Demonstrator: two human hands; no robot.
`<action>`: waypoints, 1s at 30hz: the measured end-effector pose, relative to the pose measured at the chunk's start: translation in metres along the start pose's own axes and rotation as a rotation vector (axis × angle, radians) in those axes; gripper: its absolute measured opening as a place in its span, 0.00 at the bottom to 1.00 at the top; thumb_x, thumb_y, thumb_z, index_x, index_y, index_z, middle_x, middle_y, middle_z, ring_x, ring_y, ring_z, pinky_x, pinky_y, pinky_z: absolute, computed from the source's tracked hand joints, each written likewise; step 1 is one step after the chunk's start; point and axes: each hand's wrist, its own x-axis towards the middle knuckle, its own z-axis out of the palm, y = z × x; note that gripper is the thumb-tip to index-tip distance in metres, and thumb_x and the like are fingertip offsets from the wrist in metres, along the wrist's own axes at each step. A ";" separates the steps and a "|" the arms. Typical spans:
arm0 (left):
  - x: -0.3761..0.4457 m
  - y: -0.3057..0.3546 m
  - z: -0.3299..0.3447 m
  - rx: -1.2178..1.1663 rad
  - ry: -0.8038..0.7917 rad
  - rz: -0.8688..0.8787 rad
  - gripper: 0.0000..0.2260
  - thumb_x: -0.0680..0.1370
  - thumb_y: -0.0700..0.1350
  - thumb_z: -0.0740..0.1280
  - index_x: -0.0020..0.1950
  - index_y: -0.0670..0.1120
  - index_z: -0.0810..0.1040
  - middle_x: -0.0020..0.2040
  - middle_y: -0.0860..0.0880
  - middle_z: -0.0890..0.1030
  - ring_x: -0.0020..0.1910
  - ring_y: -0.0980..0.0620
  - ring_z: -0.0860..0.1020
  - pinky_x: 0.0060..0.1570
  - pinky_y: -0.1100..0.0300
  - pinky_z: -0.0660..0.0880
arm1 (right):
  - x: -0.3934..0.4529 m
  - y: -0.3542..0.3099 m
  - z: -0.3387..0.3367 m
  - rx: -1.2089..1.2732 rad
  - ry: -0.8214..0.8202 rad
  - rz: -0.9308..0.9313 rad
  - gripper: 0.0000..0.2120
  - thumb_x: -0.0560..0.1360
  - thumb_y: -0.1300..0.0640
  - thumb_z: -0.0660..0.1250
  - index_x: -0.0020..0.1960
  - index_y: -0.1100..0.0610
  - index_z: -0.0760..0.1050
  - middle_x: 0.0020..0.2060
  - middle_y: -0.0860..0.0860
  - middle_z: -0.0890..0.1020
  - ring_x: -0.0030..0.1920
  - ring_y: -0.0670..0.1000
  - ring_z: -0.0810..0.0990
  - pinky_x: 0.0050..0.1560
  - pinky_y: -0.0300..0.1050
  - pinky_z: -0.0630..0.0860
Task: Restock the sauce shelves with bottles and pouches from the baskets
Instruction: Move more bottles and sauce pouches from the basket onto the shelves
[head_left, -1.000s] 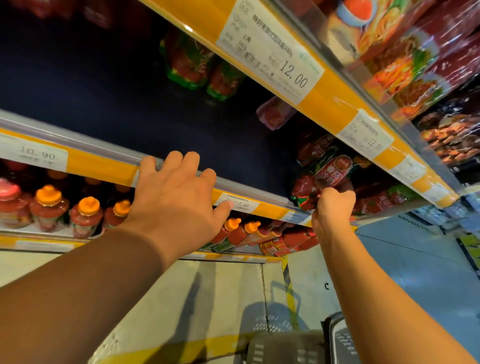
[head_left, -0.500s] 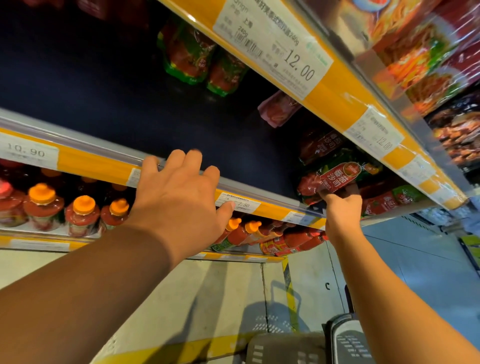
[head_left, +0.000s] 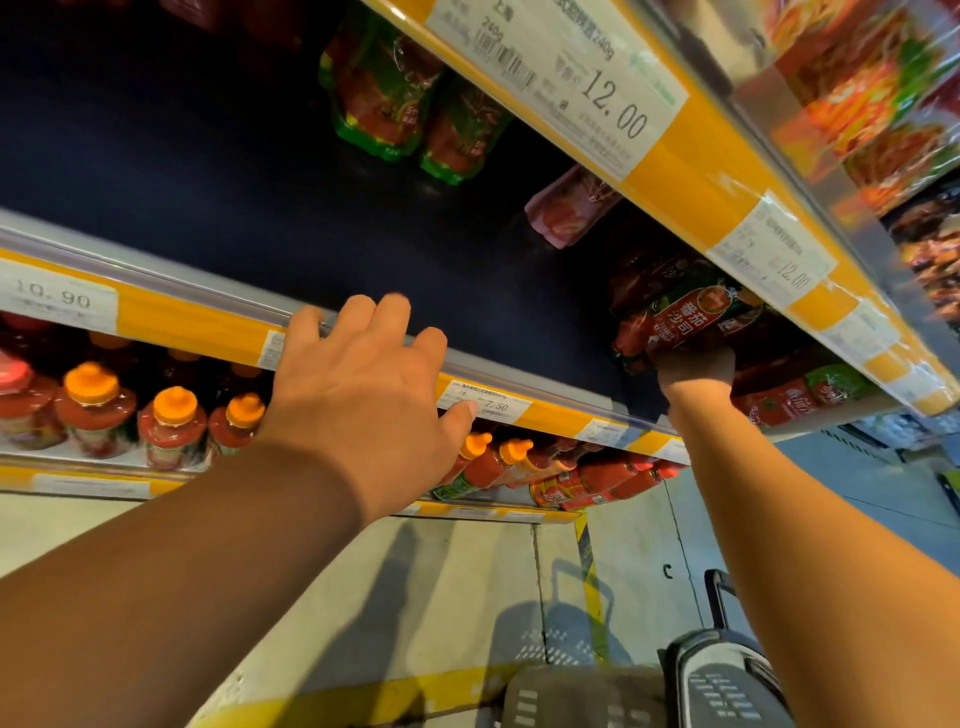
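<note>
Reaching up from the bottom of the view, two bare forearms are stretching toward the yellow-edged middle shelf rail (head_left: 197, 332), the landmark for everything here. Nearest, below that rail, a dark grey plastic basket (head_left: 722, 680) is sitting on the pale floor, only its rim and handle showing. The left hand (head_left: 363, 400) is resting on the rail itself, its fingers (head_left: 358, 317) lying apart and nearly straight over the rail's top edge, the thumb touching the white price tag marked 7.50 (head_left: 480, 402). Under the rail, red sauce bottles with orange caps (head_left: 96, 405) are standing in a row on the lower shelf, and toward the right more red bottles (head_left: 587, 480) are lying tilted. At the rail's right end, the right hand (head_left: 693, 366) is holding a red and green tomato ketchup pouch (head_left: 691, 319) from beneath; its fingers are hidden behind the pouch and the back of the hand, so how they are curling cannot be told exactly. The pouch is sitting just above the rail, touching other red pouches (head_left: 795, 397) already lying on the shelf. Farther back and above the rail, green-edged red pouches (head_left: 384, 88) are standing against the dark back panel. Highest, a second yellow shelf edge is carrying a large white tag reading 12.00 (head_left: 561, 67).
</note>
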 end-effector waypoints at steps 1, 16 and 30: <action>0.000 0.000 0.000 0.001 0.000 0.002 0.28 0.79 0.71 0.52 0.73 0.57 0.67 0.67 0.51 0.68 0.69 0.48 0.67 0.71 0.43 0.65 | 0.009 0.000 0.001 0.007 -0.012 -0.025 0.19 0.88 0.54 0.54 0.74 0.61 0.69 0.72 0.62 0.74 0.71 0.64 0.71 0.64 0.50 0.68; -0.002 -0.001 -0.006 -0.031 -0.049 -0.003 0.28 0.80 0.71 0.51 0.74 0.57 0.67 0.71 0.51 0.67 0.71 0.48 0.66 0.72 0.45 0.65 | 0.019 -0.003 0.012 -0.055 0.028 -0.073 0.09 0.84 0.59 0.63 0.59 0.64 0.75 0.56 0.63 0.79 0.59 0.64 0.78 0.48 0.46 0.66; -0.023 -0.012 -0.034 -0.270 -0.047 0.051 0.28 0.81 0.67 0.58 0.76 0.54 0.69 0.72 0.50 0.71 0.77 0.47 0.64 0.81 0.34 0.44 | -0.161 -0.009 -0.035 0.129 -0.235 -0.404 0.18 0.78 0.60 0.72 0.65 0.49 0.74 0.63 0.49 0.76 0.62 0.47 0.78 0.52 0.42 0.75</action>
